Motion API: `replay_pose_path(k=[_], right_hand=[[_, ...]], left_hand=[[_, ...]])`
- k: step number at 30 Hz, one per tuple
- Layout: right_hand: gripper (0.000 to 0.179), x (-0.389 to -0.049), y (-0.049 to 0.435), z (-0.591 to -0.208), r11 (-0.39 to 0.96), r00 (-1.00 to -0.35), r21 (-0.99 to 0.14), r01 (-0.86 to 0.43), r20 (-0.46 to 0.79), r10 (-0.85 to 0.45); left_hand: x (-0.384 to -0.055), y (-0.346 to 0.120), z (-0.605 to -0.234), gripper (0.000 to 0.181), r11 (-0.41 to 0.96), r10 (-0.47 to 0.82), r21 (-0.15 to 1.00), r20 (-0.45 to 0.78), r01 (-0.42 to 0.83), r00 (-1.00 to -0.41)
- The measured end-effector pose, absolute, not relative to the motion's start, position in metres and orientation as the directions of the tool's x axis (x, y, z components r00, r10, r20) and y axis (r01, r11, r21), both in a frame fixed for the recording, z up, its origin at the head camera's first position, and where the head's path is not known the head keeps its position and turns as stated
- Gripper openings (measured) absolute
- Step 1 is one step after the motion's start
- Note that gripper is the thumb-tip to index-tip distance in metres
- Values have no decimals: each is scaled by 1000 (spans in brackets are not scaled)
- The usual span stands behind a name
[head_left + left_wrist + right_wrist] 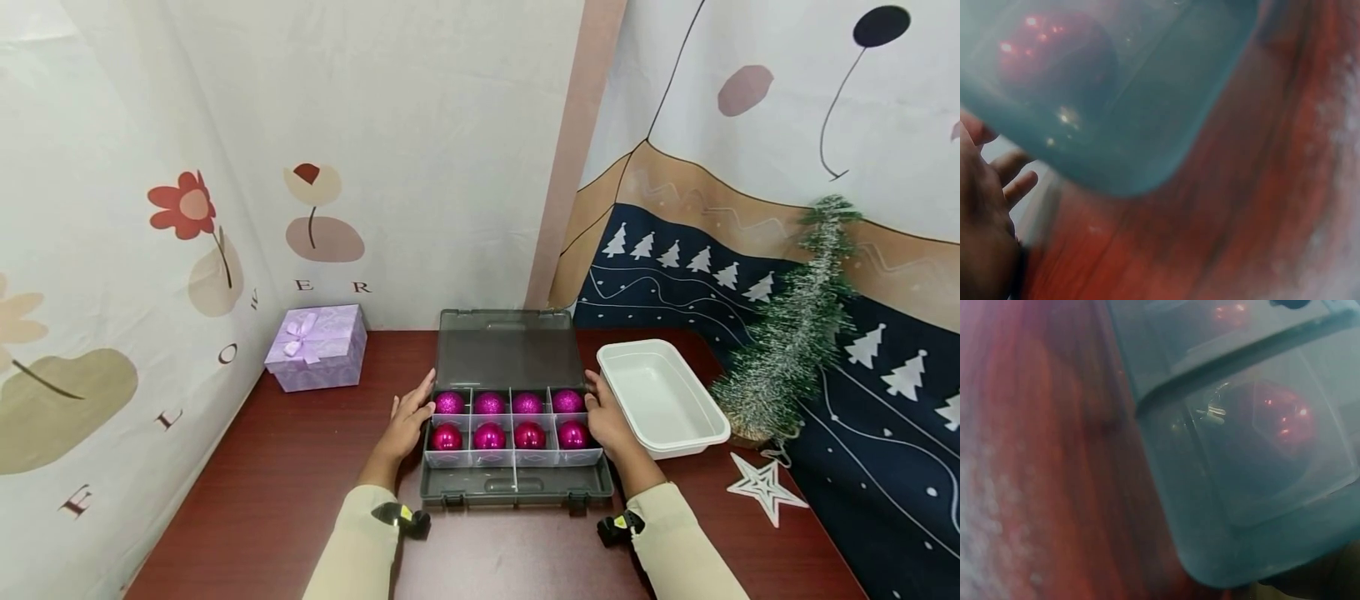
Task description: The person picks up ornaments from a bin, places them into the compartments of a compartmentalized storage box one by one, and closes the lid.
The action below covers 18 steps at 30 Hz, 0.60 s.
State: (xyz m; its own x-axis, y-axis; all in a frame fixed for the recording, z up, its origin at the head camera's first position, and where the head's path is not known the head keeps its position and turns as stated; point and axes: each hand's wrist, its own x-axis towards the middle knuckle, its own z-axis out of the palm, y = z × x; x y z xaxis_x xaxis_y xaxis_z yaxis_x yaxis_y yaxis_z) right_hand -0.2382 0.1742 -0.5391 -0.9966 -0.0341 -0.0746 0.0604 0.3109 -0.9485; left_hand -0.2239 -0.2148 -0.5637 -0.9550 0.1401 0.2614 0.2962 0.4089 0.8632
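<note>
A dark see-through plastic storage box (516,482) lies with its lid (510,348) raised at the back. Shiny magenta ball ornaments (489,436) fill two rows of its compartments, glittery ones behind and smooth ones in front; the front compartments hold none. My left hand (402,425) holds the box's left side, thumb at the rim. On the opposite side my right hand (609,419) holds the right edge. In the left wrist view, some left fingers (1022,186) stretch past the box corner. The box hides most of my right hand in the right wrist view.
To the right stands a white rectangular tub (663,400), close beside my right hand. Beyond it are a small frosted tinsel tree (795,342) and a white star ornament (767,489). A lilac gift box (318,350) with a bow sits at the back left of the brown table (247,500).
</note>
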Motion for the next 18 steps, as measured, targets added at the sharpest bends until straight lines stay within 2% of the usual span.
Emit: replay_pose_path(k=[9,18], right_hand=[[62,-238,176,-542,288,-996,-957,43,-62,-58],[63,-240,177,-542,265,-997,-964,29,-46,-58]], left_hand=[[-225,-216,-566,67,409,154,857,272,312,-950],[-225,-218,-573,70,367,110,854,354,369,-929]])
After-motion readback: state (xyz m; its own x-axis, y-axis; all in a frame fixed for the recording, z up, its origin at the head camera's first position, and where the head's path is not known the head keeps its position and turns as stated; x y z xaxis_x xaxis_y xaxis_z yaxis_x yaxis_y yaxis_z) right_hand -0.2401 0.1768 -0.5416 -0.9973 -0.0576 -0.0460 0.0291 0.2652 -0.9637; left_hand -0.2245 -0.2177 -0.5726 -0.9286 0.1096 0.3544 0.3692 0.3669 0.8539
